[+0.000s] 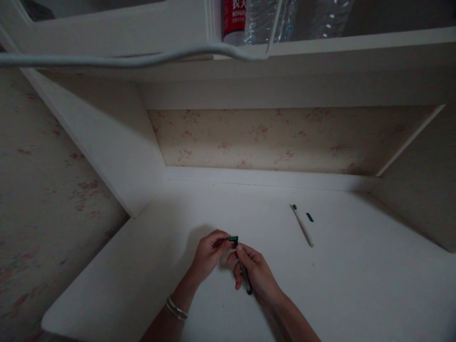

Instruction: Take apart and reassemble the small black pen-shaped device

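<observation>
Above the white desktop, both hands meet on a dark razor (pixel 246 279). My right hand (pixel 259 273) is closed around its handle, whose lower end sticks out below the fingers. At the razor's top, a small dark green head (pixel 232 238) is pinched between the thumb and fingers of my left hand (pixel 209 251). Whether the head is fully joined to the handle is too small to tell. To the right on the desk lies a white toothbrush (pixel 302 228) with a dark brush end, and beside it a small black piece (pixel 309 217).
The white desk (pixel 351 285) has a side panel (pixel 103 128) at left and another at right. Overhead, a shelf (pixel 356 51) carries clear plastic bottles (pixel 261 21) and one with a red label (pixel 234 16). A thick pale cable (pixel 142 60) crosses in front of the shelf.
</observation>
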A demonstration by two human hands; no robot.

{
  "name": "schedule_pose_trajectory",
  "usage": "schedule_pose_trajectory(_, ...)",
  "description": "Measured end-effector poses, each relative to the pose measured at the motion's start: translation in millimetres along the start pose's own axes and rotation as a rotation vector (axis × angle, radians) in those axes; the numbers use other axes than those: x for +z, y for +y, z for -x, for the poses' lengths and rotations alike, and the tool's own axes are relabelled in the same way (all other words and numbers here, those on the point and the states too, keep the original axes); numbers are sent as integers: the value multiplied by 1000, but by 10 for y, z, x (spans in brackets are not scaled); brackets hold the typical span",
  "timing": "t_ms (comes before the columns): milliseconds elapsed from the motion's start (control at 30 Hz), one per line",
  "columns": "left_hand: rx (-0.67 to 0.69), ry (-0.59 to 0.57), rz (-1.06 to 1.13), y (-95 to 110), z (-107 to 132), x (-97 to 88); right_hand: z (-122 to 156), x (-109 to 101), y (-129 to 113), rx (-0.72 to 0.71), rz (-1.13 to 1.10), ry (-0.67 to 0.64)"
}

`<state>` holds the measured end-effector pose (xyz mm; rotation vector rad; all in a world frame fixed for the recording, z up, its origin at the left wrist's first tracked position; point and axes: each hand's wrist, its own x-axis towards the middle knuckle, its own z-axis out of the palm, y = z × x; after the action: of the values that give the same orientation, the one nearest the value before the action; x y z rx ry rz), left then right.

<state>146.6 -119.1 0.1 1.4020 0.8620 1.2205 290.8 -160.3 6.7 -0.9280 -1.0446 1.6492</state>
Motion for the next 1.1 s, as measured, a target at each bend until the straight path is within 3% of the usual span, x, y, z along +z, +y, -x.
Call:
schedule_pose_trajectory(133, 69, 55, -119, -53, -17, -8, -39, -15, 43, -20, 72, 9)
schedule_pose_trajectory(300, 80, 126, -219, -96, -37, -16, -46, -175, 94, -203, 336, 132)
schedule_pose_trajectory(400, 44, 71, -218, -101, -36, -4, -15, -324, 74, -233, 481, 204)
schedule_pose_trajectory(533, -52, -20, -191, -125, -29, 20, -21, -675, -79, -177, 696, 309)
schedule_pose_trajectory(667, -85, 36, -203, -194, -35, 14, -167, -1215, -326, -12, 1158, 540)
schedule_pose_trajectory(800, -107, 33, -193, -238, -35, 14, -382, -1665, -548, 108, 1349, 673)
schedule_pose_trajectory(933, -132, -7, -154, -225, -29, 43, -557, -1863, -660, 198, 1491, 727)
schedule_pose_trajectory(1100, -142, 0, -154, -172, -37, 70, -723, -1930, -671, 263, 1599, 732)
